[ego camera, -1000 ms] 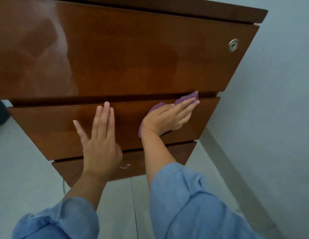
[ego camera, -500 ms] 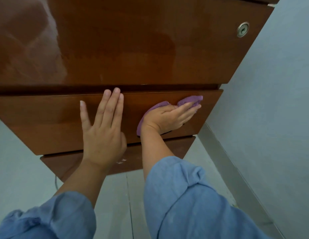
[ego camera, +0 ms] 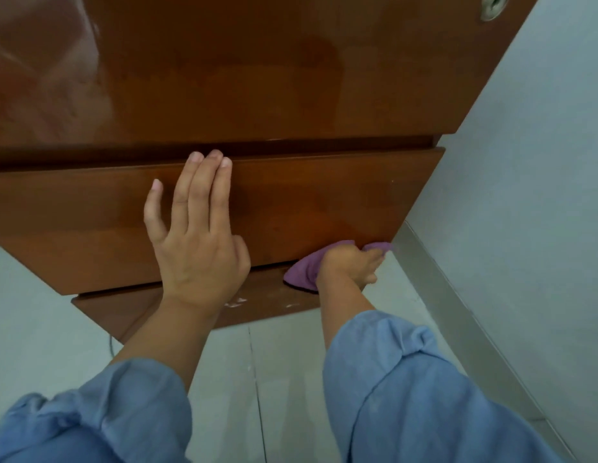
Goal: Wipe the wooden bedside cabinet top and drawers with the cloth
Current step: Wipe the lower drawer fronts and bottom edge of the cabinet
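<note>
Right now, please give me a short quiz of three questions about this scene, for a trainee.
1. True or false: the left hand lies flat on the middle drawer.
2. Which hand holds the purple cloth?
3. The cloth is at: A) the lock, B) the middle drawer's lower right edge, C) the floor.

Key: 1 true; 2 the right hand; 3 B.

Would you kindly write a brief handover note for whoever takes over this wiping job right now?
Left hand: flat, fingers straight, on the middle drawer front.
Right hand: grips the purple cloth at the middle drawer's lower right edge, just above the bottom drawer.
Done: cannot be judged from this view.
Left: bottom drawer shows white specks; cabinet top is out of view, so check it.
</note>
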Demonstrator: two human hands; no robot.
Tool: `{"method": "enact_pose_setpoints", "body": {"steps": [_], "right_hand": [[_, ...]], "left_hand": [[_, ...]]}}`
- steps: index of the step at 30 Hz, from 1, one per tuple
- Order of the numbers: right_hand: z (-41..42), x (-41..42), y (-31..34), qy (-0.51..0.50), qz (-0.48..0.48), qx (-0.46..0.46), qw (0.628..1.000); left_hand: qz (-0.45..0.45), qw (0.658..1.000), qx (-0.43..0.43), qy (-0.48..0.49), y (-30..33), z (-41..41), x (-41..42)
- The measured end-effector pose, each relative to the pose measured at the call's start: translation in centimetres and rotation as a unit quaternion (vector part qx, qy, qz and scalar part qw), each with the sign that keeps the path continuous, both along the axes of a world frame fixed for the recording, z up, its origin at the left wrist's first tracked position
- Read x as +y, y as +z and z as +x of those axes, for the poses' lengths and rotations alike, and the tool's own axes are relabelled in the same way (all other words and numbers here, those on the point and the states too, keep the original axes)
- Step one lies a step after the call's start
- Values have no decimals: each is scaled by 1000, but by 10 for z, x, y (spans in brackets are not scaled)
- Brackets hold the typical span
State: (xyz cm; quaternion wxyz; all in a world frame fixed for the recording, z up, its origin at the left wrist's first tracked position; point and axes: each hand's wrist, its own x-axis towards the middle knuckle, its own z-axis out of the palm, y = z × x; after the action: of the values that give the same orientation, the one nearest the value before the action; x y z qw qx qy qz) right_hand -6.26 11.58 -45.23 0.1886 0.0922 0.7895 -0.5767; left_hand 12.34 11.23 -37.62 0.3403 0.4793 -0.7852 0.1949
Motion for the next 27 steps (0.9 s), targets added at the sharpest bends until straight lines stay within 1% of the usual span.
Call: {"method": "enact_pose_setpoints", "body": {"steps": [2,4,5,6,7,9,11,12,14,16,20,23,27], "right_hand": [[-11,12,6,-6,-12,-48,999],[-18,20,20,-101,-68,-84,989],[-21,25,34,-147,-75,-71,984],[-27,27,44,-170,-63,-31,983],[-31,29,57,-164,-34,25,985],[-27,29,90,-138,-16,135,981],[-20,20,107,-80,-91,244,962],[-16,16,116,-50,-91,288,952],[-10,7,124,-1,-52,318,947],[-13,0,116,-1,-27,304,952],[-26,-6,94,-67,-40,214,974],[-26,-11,89,-79,-51,216,972],[-30,-9,82,-72,-61,213,973]], "left_hand": [[12,1000,1,-16,7,-6,2],[13,998,-24,-48,13,-15,3],[10,997,-37,-66,17,-24,4],[12,996,-43,-77,20,-32,6],[18,996,-41,-80,23,-39,8],[39,996,-21,-75,27,-52,13],[52,996,5,-69,28,-59,17],[55,996,14,-68,28,-61,19],[57,996,22,-70,28,-62,21],[52,996,20,-76,28,-61,21],[38,995,15,-88,27,-59,17],[34,995,19,-87,25,-59,14],[39,995,37,-80,23,-63,15]]}}
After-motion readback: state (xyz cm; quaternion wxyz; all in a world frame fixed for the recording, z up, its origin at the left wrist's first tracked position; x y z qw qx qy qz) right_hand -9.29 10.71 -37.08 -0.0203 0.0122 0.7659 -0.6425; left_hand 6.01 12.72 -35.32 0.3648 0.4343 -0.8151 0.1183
